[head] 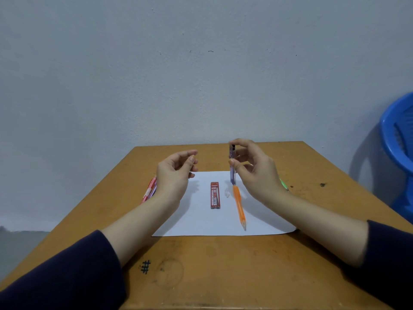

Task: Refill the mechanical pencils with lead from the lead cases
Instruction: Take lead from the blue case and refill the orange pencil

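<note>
My right hand [254, 168] holds a purple lead case [232, 173] upright above the white paper [201, 222], fingers curled round its top half. My left hand [176, 173] is raised to its left, thumb and forefinger pinched together, with what looks like a thin lead [189, 179] hanging down from them. A red lead case [215, 195] lies flat on the middle of the paper. To its right lies an orange mechanical pencil [239, 206], tip toward me. A small clear cap [227, 193] lies between the two.
Pink and red pencils [149, 191] lie on the wooden table [212, 269] behind my left wrist. A green pencil [283, 183] shows behind my right wrist. A blue plastic chair [400, 148] stands at the right beyond the table. A wall rises behind the table.
</note>
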Demonstrator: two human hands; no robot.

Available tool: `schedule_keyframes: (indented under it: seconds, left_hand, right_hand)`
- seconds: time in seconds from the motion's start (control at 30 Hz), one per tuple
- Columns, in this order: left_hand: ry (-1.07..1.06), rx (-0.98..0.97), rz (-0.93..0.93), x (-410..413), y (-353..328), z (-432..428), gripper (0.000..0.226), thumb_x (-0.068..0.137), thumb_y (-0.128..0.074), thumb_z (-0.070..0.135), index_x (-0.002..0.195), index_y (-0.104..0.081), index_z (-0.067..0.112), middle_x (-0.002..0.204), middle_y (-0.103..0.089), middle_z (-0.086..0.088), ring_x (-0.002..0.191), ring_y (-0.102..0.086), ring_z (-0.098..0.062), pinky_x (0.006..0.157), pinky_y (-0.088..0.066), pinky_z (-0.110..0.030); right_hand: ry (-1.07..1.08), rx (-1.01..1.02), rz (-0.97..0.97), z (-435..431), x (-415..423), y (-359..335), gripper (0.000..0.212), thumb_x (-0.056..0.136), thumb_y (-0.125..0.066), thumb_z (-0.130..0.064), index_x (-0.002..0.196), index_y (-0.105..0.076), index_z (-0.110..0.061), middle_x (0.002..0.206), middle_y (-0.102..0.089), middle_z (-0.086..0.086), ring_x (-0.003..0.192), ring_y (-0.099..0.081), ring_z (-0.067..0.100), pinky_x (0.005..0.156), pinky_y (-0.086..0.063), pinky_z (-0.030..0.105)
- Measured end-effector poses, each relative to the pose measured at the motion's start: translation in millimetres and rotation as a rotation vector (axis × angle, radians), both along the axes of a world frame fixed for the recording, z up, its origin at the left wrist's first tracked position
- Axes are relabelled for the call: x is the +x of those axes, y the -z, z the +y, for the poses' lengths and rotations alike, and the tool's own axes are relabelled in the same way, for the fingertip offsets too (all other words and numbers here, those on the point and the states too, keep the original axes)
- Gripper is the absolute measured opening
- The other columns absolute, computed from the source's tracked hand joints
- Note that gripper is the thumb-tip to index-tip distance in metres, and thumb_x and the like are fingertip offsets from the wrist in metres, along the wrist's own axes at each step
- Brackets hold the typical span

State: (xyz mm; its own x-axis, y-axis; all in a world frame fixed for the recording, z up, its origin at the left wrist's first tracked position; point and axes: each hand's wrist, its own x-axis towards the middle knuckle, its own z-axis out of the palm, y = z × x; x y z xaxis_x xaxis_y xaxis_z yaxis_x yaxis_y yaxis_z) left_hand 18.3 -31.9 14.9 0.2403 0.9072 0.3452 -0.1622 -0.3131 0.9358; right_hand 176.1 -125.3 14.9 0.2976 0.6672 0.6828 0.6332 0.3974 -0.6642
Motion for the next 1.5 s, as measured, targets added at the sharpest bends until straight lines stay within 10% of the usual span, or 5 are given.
schedule_keyframes:
  seconds: [0.37, 0.63, 1.5]
  left_hand:
    - [-0.076, 0.035, 0.041, -3.8, 3.5, 11.9, 0.018, 0.094, -0.055, 0.005, 0.101, -0.069, 0.013, 0.079, -0.064, 0.002, 0.060, -0.058, 0.001, 0.056, -0.047, -0.012]
    - [-0.105, 0.071, 0.046, -9.8, 3.7, 18.2, 0.019, 0.094, -0.055, 0.004, 0.096, -0.068, 0.017, 0.075, -0.062, 0.003, 0.056, -0.056, 0.004, 0.057, -0.047, -0.014]
    - [-0.080, 0.189, 0.109, -13.7, 5.7, 19.7, 0.025, 0.094, -0.056, 0.006, 0.090, -0.067, 0.028, 0.077, -0.065, 0.008, 0.061, -0.058, 0.003, 0.062, -0.047, -0.014]
  right_hand:
    - [-0.189, -0.243, 0.262, 21.0, -16.1, -20.1, 0.037, 0.087, -0.057, 0.007, 0.099, -0.056, -0.029, 0.083, -0.067, 0.013, 0.093, -0.068, 0.028, 0.082, -0.056, 0.048]
    - [-0.200, -0.483, 0.324, 36.4, -22.1, -23.5, 0.036, 0.083, -0.060, 0.013, 0.110, -0.057, -0.011, 0.077, -0.054, 0.008, 0.069, -0.062, 0.017, 0.062, -0.057, 0.028]
    - [-0.075, -0.860, -0.337, 64.8, -26.8, -17.0, 0.036, 0.087, -0.067, -0.014, 0.123, -0.062, -0.014, 0.124, -0.062, 0.000, 0.111, -0.055, 0.013, 0.084, -0.037, 0.018]
